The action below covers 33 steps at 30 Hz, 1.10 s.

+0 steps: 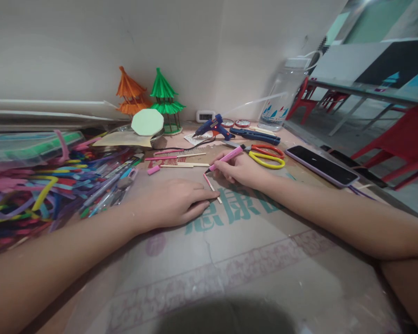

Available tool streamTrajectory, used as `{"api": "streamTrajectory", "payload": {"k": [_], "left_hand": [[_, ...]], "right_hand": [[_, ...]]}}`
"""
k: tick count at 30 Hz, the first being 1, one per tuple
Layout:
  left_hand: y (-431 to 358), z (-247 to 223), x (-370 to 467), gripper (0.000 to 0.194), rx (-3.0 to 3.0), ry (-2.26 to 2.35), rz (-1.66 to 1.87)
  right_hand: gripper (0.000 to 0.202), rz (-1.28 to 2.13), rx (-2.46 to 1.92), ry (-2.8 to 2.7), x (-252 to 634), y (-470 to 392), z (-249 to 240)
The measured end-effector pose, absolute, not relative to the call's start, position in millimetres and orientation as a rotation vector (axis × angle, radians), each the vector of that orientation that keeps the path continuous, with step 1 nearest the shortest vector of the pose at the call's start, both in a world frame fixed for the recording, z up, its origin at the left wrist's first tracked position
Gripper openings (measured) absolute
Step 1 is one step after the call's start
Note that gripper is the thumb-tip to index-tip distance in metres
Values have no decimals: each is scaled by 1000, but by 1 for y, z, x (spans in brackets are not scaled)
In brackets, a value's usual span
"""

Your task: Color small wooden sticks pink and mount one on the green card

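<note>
My right hand (235, 169) is closed round a pink marker (228, 157), its dark tip touching the upper end of a short thin stick (212, 188). Pink colour covers the upper part of that stick; the lower part is pale wood. The fingertips of my left hand (176, 202) press the stick flat on the printed board (244, 273), with the fingers stretched out. Just beyond lie plain sticks (186, 164), a pink-coloured stick (162, 158) and the pink marker cap (153, 170).
Scissors (270, 160), blue pliers (254, 136) and a blue glue gun (214, 127) lie behind my right hand. A phone (320, 164) and bottle (282, 95) stand right. Coloured pipe cleaners (38, 190) fill the left; orange (130, 93) and green (166, 95) pagoda models stand behind.
</note>
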<state>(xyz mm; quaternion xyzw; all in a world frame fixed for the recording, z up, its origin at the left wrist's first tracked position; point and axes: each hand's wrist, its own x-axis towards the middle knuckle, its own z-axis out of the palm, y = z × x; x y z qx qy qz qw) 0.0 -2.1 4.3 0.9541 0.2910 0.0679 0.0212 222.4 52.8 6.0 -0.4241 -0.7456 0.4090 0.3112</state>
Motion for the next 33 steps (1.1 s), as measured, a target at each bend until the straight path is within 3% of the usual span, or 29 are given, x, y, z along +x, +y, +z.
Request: {"api": "streamTrajectory", "payload": {"k": [33], "left_hand": [[-3, 4, -1, 37, 2948, 899, 240]], "right_hand": [[10, 1256, -1073, -1921, 223, 53, 8]]}}
